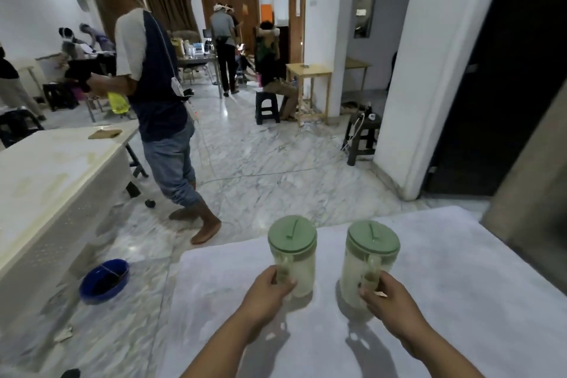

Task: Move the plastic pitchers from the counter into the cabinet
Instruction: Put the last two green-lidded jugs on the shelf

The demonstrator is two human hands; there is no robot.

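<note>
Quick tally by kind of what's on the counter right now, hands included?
Pitchers: 2, left pitcher, right pitcher
Green lids: 2, left lid, right lid
Hands: 2, left hand, right hand
Total: 6

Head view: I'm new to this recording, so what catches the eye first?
Two clear pitchers with green lids stand on the white counter, the left pitcher held at its handle by the left hand, the right pitcher by the right hand. A blue basin lies on the floor at left.
</note>
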